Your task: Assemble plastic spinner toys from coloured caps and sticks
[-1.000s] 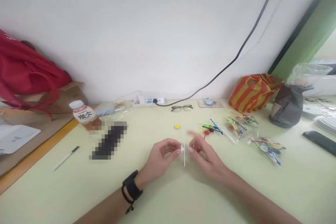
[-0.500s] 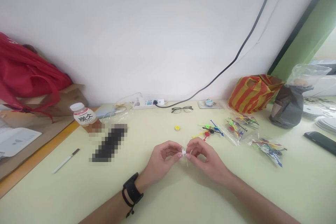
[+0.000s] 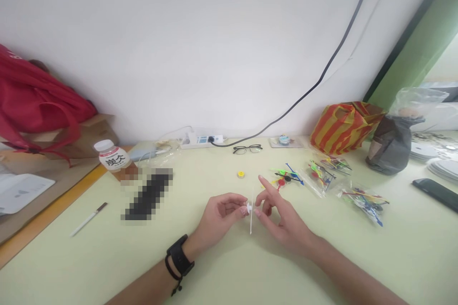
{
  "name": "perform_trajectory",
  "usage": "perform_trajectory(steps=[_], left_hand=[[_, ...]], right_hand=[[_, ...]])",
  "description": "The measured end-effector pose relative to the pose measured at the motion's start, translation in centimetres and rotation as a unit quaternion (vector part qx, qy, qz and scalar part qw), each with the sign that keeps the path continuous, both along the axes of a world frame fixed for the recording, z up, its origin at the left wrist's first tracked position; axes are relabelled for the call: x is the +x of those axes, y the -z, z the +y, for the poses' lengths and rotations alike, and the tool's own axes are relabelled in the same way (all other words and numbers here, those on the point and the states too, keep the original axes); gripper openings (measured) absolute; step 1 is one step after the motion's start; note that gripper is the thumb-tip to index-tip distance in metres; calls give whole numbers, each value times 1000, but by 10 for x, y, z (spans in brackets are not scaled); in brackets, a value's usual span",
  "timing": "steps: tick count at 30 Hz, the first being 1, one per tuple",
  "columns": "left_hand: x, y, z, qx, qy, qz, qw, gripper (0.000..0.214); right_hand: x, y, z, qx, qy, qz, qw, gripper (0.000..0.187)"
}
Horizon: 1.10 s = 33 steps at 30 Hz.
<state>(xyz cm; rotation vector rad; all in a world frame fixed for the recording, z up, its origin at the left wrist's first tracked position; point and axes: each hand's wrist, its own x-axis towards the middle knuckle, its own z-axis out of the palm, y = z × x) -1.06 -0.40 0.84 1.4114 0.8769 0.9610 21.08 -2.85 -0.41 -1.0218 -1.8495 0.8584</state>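
My left hand (image 3: pixel 222 214) pinches a small white disc (image 3: pixel 249 208) between thumb and fingertips, just above the pale green table (image 3: pixel 229 267). A thin white stick (image 3: pixel 251 214) runs upright through the disc. My right hand (image 3: pixel 281 214) is right beside it, thumb and middle finger at the disc, index finger stretched up and away. I wear a black watch on the left wrist. Behind the right hand lies a loose heap of coloured sticks and discs (image 3: pixel 286 177).
Clear bags of coloured parts (image 3: pixel 324 171) (image 3: pixel 363 198) lie right of the hands. A small yellow disc (image 3: pixel 241 174), glasses (image 3: pixel 246 148) and a power strip (image 3: pixel 200 139) are behind. A bottle (image 3: pixel 113 159), a blurred dark object (image 3: pixel 148 195) and a pen (image 3: pixel 89 218) are at left. A phone (image 3: pixel 434 193) is far right.
Half a second ago both hands were closed together on the disc. Now my right index finger has lifted and straightened, and the white stick stands upright through the disc.
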Motion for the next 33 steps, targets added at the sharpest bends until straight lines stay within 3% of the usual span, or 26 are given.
perform_trajectory(steps=[3, 4, 6, 8, 11, 15, 20, 23, 29, 31, 33], left_hand=[[0, -1, 0, -9, 0, -10, 1000, 32], [0, -1, 1, -8, -4, -9, 1000, 32], [0, -1, 1, -2, -13, -7, 1000, 31], [0, -1, 1, -1, -14, -6, 1000, 30], [1, 0, 1, -1, -9, -6, 1000, 30], [0, 0, 1, 7, 4, -1, 1000, 28], [0, 1, 1, 12, 17, -4, 1000, 25], [0, 1, 1, 17, 14, -5, 1000, 25], [0, -1, 2, 11, -4, 0, 1000, 27], [-1, -1, 2, 9, -8, 3, 1000, 27], [-2, -1, 2, 10, -15, 4, 1000, 28]], right_hand=[[1, -3, 0, 6, 5, -10, 1000, 31], [1, -5, 0, -5, 6, -17, 1000, 32], [2, -8, 2, -37, 12, -23, 999, 53], [3, -12, 4, -60, 16, -13, 998, 57], [1, -15, 4, -54, 18, 9, 998, 47], [-4, -15, 1, -73, 2, 39, 997, 19], [-6, -14, 0, -83, -26, 48, 995, 13], [-5, -12, 0, -89, -29, 51, 994, 19], [-8, -8, -2, -148, -18, 94, 984, 67], [-9, -8, -2, -162, -13, 116, 980, 64], [-9, -10, -2, -170, -18, 114, 979, 38]])
